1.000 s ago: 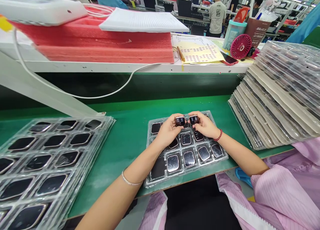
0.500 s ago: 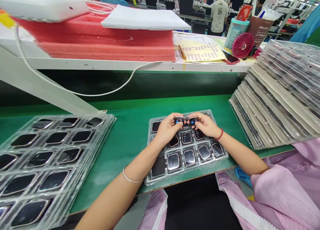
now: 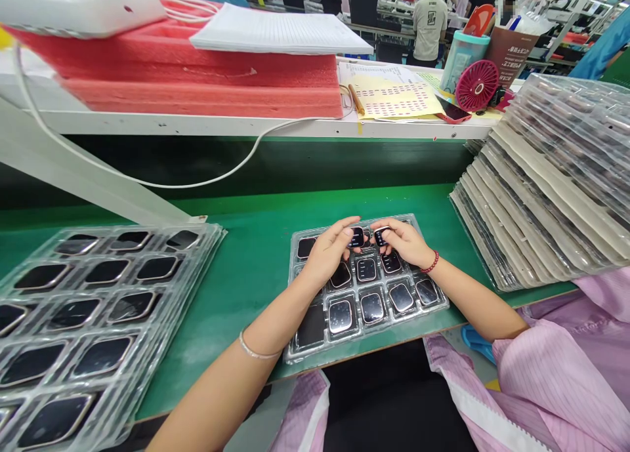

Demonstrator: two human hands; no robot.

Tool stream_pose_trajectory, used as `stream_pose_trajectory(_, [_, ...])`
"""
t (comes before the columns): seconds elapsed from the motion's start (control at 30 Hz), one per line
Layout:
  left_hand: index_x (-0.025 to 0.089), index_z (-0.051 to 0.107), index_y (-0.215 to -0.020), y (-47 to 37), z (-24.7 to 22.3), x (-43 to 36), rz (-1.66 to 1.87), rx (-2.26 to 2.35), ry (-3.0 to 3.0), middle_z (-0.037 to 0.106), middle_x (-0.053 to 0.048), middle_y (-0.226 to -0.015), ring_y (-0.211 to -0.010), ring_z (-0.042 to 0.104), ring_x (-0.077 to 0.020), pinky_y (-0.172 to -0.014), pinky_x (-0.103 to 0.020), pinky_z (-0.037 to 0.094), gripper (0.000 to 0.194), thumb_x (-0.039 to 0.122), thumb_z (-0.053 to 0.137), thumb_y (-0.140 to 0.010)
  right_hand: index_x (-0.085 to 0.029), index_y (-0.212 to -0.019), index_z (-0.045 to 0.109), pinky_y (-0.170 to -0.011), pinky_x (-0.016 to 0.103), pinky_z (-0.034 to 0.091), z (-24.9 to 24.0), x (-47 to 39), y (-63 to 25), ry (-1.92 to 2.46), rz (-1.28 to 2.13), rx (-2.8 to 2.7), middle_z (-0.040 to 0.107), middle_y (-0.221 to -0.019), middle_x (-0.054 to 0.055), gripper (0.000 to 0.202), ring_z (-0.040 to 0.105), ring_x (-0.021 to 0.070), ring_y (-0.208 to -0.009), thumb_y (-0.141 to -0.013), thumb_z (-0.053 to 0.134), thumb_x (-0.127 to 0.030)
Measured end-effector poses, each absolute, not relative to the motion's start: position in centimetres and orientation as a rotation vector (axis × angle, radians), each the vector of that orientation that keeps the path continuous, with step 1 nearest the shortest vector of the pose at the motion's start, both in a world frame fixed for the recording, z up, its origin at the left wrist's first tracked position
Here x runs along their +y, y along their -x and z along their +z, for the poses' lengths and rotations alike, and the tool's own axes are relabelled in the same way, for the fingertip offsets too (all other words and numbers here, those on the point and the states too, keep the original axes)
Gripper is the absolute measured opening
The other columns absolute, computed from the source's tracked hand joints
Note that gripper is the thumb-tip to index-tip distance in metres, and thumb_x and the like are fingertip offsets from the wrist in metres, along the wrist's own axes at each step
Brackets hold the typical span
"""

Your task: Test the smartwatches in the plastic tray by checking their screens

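Observation:
My left hand is closed on a smartwatch body, its lit screen facing up. Close beside it, my right hand grips a second smartwatch body, thumb over part of its lit screen. Both are held above the far rows of a clear plastic tray. More strapless watch bodies lie in the tray's pockets, among them a watch with small lit text and one with a dark screen. My hands hide some of the far pockets.
Stacked trays of dark-screened watches stand at the left. A tall, leaning stack of trays rises on the right. Across the back, a white shelf carries red foam, papers and a pink fan. A white cable hangs below it.
Both watch screens have switched from a view with a blue patch to a dark one with white text. My left fingers have stretched out, and the thumb has shifted off its screen.

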State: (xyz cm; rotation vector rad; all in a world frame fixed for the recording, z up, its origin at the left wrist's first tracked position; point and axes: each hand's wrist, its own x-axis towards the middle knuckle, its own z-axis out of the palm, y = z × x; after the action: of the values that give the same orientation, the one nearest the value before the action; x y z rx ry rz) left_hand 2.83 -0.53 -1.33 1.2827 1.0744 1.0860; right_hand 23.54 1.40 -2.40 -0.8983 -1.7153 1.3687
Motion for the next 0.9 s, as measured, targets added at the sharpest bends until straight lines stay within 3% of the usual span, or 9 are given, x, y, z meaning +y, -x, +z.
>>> stream_pose_trajectory(0.1, [0.017, 0.052, -0.136, -2.85, -1.43, -0.51, 1.072, 1.046, -1.306, 0.073, -0.008, -0.098, -0.079, 0.067, -0.0191, -0.063, -0.026, 0.049, 0.068, 0.033, 0.073, -0.073, -0.018, -0.124, 0.055, -0.070, 0.028, 0.057, -2.41, 1.36, -23.43, 0.925, 1.265, -1.764, 0.067, -0.105, 0.008, 0.041, 0.067, 0.0137, -0.074, -0.083, 0.062, -0.021])
stream_pose_trajectory(0.2, [0.013, 0.065, -0.118, -2.77, -1.59, -0.43, 1.062, 1.057, -1.308, 0.073, -0.010, -0.093, -0.069, 0.066, -0.0173, -0.054, -0.025, 0.045, 0.047, 0.044, 0.063, -0.082, -0.016, -0.113, 0.059, -0.063, 0.025, 0.057, -2.37, 1.24, -23.44, 0.926, 1.334, -1.742, 0.068, -0.095, 0.006, 0.026, 0.066, 0.0119, -0.065, -0.089, 0.054, -0.025])
stream_pose_trajectory(0.3, [0.012, 0.067, -0.115, -2.71, -1.50, -0.44, 1.087, 1.049, -1.264, 0.073, -0.011, -0.091, -0.067, 0.066, -0.0175, -0.051, -0.026, 0.043, 0.050, 0.052, 0.050, -0.089, -0.015, -0.107, 0.061, -0.057, 0.024, 0.056, -2.32, 1.19, -23.51, 0.918, 1.369, -1.700, 0.069, -0.087, 0.006, 0.027, 0.065, 0.0116, -0.061, -0.096, 0.044, -0.033])
stream_pose_trajectory(0.47, [0.017, 0.060, -0.123, -2.87, -1.29, -0.54, 1.060, 1.028, -1.299, 0.073, -0.007, -0.101, -0.080, 0.069, -0.0192, -0.069, -0.029, 0.052, 0.051, 0.025, 0.068, -0.072, -0.018, -0.121, 0.054, -0.073, 0.030, 0.059, -2.47, 1.31, -23.45, 0.907, 1.239, -1.760, 0.067, -0.108, 0.008, 0.038, 0.069, 0.0144, -0.077, -0.083, 0.055, -0.016])
stream_pose_trajectory(0.6, [0.016, 0.060, -0.117, -2.95, -1.29, -0.58, 1.062, 0.997, -1.309, 0.073, -0.007, -0.103, -0.087, 0.069, -0.0204, -0.081, -0.035, 0.053, 0.047, 0.020, 0.065, -0.071, -0.018, -0.121, 0.055, -0.079, 0.034, 0.060, -2.51, 1.31, -23.38, 0.895, 1.187, -1.810, 0.067, -0.108, 0.008, 0.040, 0.069, 0.0167, -0.083, -0.081, 0.054, -0.013])
stream_pose_trajectory(0.7, [0.016, 0.062, -0.113, -2.88, -1.26, -0.55, 1.066, 1.033, -1.332, 0.073, -0.007, -0.100, -0.082, 0.070, -0.0207, -0.073, -0.032, 0.053, 0.042, 0.025, 0.066, -0.072, -0.017, -0.120, 0.057, -0.080, 0.034, 0.060, -2.22, 1.23, -23.41, 0.874, 1.177, -1.814, 0.067, -0.108, 0.009, 0.038, 0.068, 0.0181, -0.090, -0.082, 0.056, -0.017])
stream_pose_trajectory(0.8, [0.016, 0.066, -0.104, -2.82, -1.30, -0.46, 1.053, 1.092, -1.342, 0.074, -0.008, -0.092, -0.066, 0.068, -0.0186, -0.058, -0.028, 0.048, 0.034, 0.034, 0.066, -0.076, -0.016, -0.112, 0.060, -0.073, 0.031, 0.060, -1.94, 1.17, -23.43, 0.856, 1.262, -1.782, 0.067, -0.099, 0.007, 0.026, 0.067, 0.0160, -0.082, -0.088, 0.052, -0.022])
stream_pose_trajectory(0.9, [0.016, 0.066, -0.101, -2.83, -1.38, -0.39, 1.053, 1.079, -1.337, 0.074, -0.007, -0.090, -0.065, 0.067, -0.0186, -0.056, -0.027, 0.047, 0.033, 0.037, 0.067, -0.075, -0.016, -0.107, 0.062, -0.070, 0.029, 0.060, -1.90, 1.14, -23.41, 0.859, 1.316, -1.762, 0.067, -0.092, 0.006, 0.022, 0.067, 0.0152, -0.078, -0.089, 0.051, -0.023])
